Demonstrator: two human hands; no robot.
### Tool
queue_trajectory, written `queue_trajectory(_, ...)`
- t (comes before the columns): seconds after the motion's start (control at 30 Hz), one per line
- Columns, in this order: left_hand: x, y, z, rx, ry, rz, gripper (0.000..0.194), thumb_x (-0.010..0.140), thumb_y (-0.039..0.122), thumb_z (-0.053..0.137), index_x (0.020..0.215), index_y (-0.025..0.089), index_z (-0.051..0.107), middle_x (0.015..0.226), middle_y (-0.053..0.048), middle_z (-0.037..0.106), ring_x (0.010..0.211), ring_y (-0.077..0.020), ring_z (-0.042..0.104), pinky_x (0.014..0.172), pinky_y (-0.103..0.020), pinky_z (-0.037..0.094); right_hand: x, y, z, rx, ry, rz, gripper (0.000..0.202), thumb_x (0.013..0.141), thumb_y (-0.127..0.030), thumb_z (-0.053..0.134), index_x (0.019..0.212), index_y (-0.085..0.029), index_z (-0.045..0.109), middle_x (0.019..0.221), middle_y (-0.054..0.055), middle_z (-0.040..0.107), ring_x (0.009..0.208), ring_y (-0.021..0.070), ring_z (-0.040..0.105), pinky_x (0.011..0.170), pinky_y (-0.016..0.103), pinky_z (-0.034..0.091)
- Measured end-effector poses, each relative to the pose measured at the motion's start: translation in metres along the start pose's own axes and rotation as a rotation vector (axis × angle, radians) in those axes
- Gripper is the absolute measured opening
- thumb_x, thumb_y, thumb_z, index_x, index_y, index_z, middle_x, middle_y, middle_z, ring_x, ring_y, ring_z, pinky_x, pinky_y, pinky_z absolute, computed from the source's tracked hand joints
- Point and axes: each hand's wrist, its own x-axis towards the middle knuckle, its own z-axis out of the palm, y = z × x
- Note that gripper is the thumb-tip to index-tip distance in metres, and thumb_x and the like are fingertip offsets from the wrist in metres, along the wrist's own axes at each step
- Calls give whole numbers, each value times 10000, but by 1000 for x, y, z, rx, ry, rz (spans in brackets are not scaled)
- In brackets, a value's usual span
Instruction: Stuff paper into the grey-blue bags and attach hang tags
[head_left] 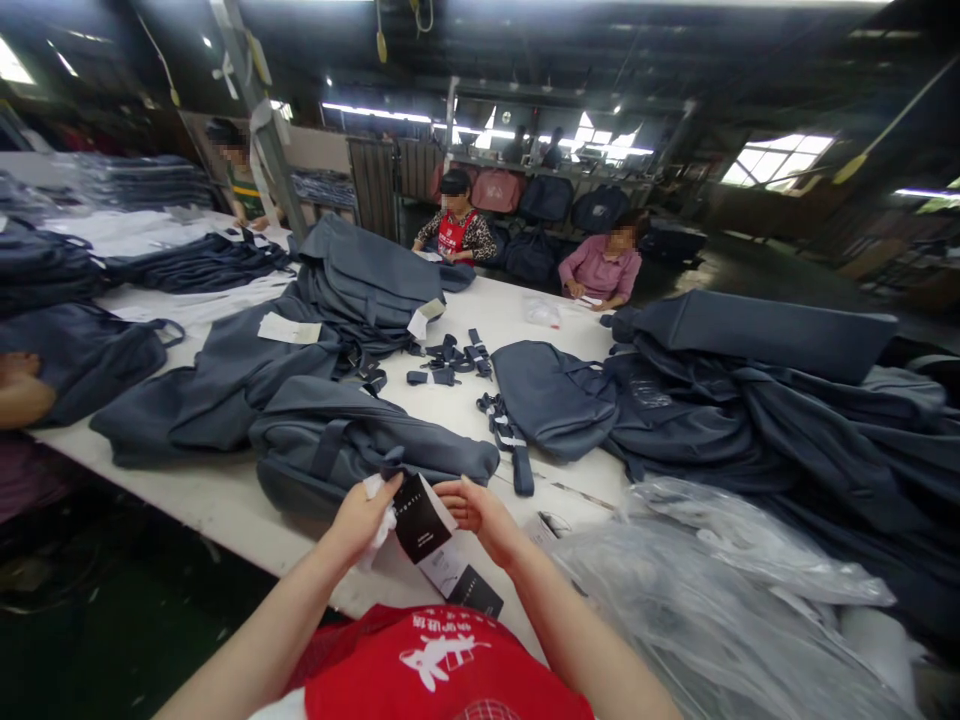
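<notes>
My left hand (366, 522) is closed, pinching the top of a black hang tag (421, 520) with white lettering, near a small dark strap end. A crumpled white cloth or tissue (380, 548) is tucked in the same hand. My right hand (480, 512) is at the tag's right edge, fingers stretched out and partly behind it; the thumb is apart from the card. Below hang a white label (445, 566) and a second black card (475, 592). Just beyond my hands lies a dark blue bag (360, 440) on its side.
The white table (450, 405) bears bundled dark straps (514, 445), a flat dark bag (559, 400) and a heap of bags (750, 420) at right. Clear plastic bags (720, 590) lie near my right arm. Co-workers sit across the table; another person's hand (22, 390) is at left.
</notes>
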Motion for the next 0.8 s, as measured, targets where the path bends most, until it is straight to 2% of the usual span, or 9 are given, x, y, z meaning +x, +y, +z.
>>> queue_trajectory(0.1,2,3,-3,158,2,110,433,737,586,600,700,155,616,606,-28,648,564,-169,577,502,-243,439,1,1,10,-357,-27,-71,372,754,-404,666,1029,-154,659,932,52,697,803,177,633,724,277,475)
queue_trajectory(0.17,4,5,-5,191,-7,135,442,748,585,586,720,147,633,675,-48,675,626,-183,598,554,-252,460,4,11,18,-552,-29,-87,241,771,-311,635,944,-148,670,852,37,702,737,172,626,664,259,462)
queue_trajectory(0.23,6,8,-8,182,-16,115,451,736,596,589,717,148,626,640,-39,659,575,-176,582,522,-254,447,6,19,22,-709,-6,-99,166,809,-262,561,859,-149,672,780,31,697,691,165,618,613,241,431)
queue_trajectory(0.3,7,10,-11,162,2,96,442,708,602,612,702,160,599,553,-5,608,477,-151,535,452,-243,404,6,22,23,-855,35,-132,175,832,-251,522,817,-159,670,773,33,699,699,166,622,599,232,402)
queue_trajectory(0.4,9,13,-14,115,55,113,413,687,583,644,735,181,560,470,49,514,386,-110,458,381,-211,337,0,15,17,-1093,109,-183,214,858,-265,489,799,-181,677,785,45,706,709,171,625,611,241,374)
queue_trajectory(0.5,13,16,-14,38,34,105,400,716,581,622,765,196,527,414,88,421,314,-77,355,320,-181,252,-10,6,8,-1266,150,-188,217,857,-263,489,795,-198,687,782,59,708,697,176,619,606,250,349)
queue_trajectory(0.57,17,18,-13,-6,3,70,404,725,588,614,726,203,493,392,96,392,286,-65,299,296,-173,206,-16,3,0,-1286,163,-168,214,853,-265,497,778,-203,688,761,53,705,670,169,611,584,247,332)
queue_trajectory(0.67,21,21,-12,-1,-25,34,432,721,596,619,658,204,447,393,81,418,281,-62,295,290,-175,205,-22,6,-8,-1181,148,-124,224,849,-275,504,738,-199,683,717,32,693,628,154,597,563,233,332)
queue_trajectory(0.8,23,23,-9,138,-41,116,426,775,588,557,636,194,476,413,57,449,320,-76,344,343,-196,256,-15,20,-6,-955,139,-100,192,813,-291,551,742,-181,691,714,23,698,645,164,605,586,235,388)
